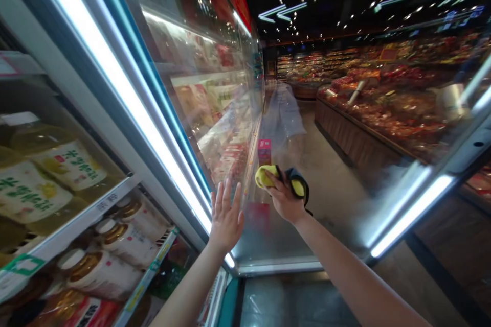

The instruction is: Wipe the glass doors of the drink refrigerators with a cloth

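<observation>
My right hand [287, 203] grips the yellow-and-dark cloth [265, 177] at the fogged glass [326, 240], seemingly mid-wipe. My empty left hand [225, 225] spreads wide, left of it (contact unclear). The next move calls for even pressure, I judge.

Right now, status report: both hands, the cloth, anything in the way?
Left hand open, fingers spread. Right hand grip closed on yellow cloth, at glass door. Pink box shows just above cloth; can't tell if it obstructs.
</observation>
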Demonstrator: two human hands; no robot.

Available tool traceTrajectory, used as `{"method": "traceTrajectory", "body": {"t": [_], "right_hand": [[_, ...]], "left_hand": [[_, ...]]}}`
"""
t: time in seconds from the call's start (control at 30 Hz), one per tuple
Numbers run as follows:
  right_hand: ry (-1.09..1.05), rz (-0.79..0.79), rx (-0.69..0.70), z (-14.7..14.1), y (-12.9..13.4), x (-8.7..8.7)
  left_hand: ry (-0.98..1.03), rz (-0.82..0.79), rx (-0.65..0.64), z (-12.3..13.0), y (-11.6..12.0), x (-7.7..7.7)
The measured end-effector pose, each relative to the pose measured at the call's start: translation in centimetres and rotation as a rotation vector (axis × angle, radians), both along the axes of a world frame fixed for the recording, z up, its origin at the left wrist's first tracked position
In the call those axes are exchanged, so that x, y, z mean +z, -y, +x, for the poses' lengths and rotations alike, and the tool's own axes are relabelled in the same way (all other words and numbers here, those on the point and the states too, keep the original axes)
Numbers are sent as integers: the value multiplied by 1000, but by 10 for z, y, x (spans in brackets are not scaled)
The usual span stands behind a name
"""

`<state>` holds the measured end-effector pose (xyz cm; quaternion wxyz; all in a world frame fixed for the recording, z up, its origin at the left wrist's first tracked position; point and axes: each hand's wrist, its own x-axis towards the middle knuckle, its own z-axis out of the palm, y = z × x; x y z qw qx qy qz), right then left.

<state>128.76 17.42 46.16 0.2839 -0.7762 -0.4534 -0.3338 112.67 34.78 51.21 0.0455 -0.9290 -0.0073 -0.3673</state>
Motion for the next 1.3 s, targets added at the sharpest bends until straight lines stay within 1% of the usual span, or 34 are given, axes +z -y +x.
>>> {"method": "traceTrajectory", "body": {"t": [0.03, 0.1, 0.13, 0.17, 0.2, 0.23, 0.27, 0.3, 0.37, 0.4, 0.43, 0.47, 0.5, 0.53, 0.6, 0.67, 0.7, 0.73, 0.77, 0.83, 0.9, 0.93, 0.97, 1.0, 1.07, 1.13, 1.17, 1.23, 1.3], "right_hand": [[-14, 46, -84, 4, 8, 0], [-42, 141, -267, 4, 23, -9], [-56, 167, -332, 0, 28, -16], [-71, 168, -363, -4, 31, -23], [-86, 144, -352, -8, 32, -27], [-102, 104, -315, -11, 32, -28], [-118, 60, -261, -11, 32, -24], [-131, 26, -202, -8, 34, -16], [-145, 12, -120, 7, 44, 6], [-144, 40, -118, 17, 52, 17], [-140, 89, -146, 26, 62, 25], [-134, 154, -200, 34, 73, 29], [-132, 227, -271, 39, 82, 28], [-139, 300, -348, 41, 88, 22], [-185, 397, -471, 36, 92, 1], [-240, 385, -502, 25, 86, -19], [-248, 343, -479, 21, 81, -24], [-239, 290, -438, 19, 78, -24], [-215, 244, -393, 21, 77, -19], [-160, 221, -347, 34, 84, -1], [-145, 311, -393, 53, 102, 15], [-159, 389, -442, 62, 112, 18], [-184, 477, -497, 68, 121, 16], [-216, 563, -550, 72, 128, 10], [-290, 680, -617, 71, 132, -10], [-342, 678, -616, 65, 129, -27], [-347, 641, -595, 63, 127, -30], [-312, 553, -544, 65, 130, -25], [-250, 515, -520, 77, 143, -12]], "left_hand": [[2, 1, -16, 3, 2, 0], [-2, 15, -51, 8, 6, -2], [-8, 26, -68, 10, 8, -3], [-17, 36, -83, 11, 9, -4], [-30, 45, -97, 13, 11, -4], [-44, 54, -112, 15, 13, -4], [-57, 63, -125, 18, 15, -2], [-67, 73, -137, 21, 17, 0], [-74, 100, -169, 28, 21, 5], [-72, 115, -188, 32, 22, 8], [-69, 129, -210, 36, 23, 10], [-67, 140, -234, 39, 24, 12], [-65, 148, -259, 42, 24, 13], [-63, 153, -281, 45, 23, 14], [-59, 160, -313, 50, 22, 14], [-59, 167, -342, 55, 22, 13], [-63, 173, -363, 59, 23, 12], [-69, 182, -389, 62, 24, 12], [-78, 193, -416, 67, 26, 12], [-93, 214, -460, 76, 31, 14], [-97, 222, -480, 85, 37, 16], [-95, 223, -485, 89, 40, 17], [-91, 223, -488, 92, 43, 18], [-84, 226, -493, 95, 46, 18], [-76, 239, -509, 100, 52, 17], [-75, 261, -528, 107, 59, 16], [-79, 273, -536, 111, 63, 15], [-95, 294, -548, 120, 72, 13], [-111, 303, -557, 129, 83, 12]]}}
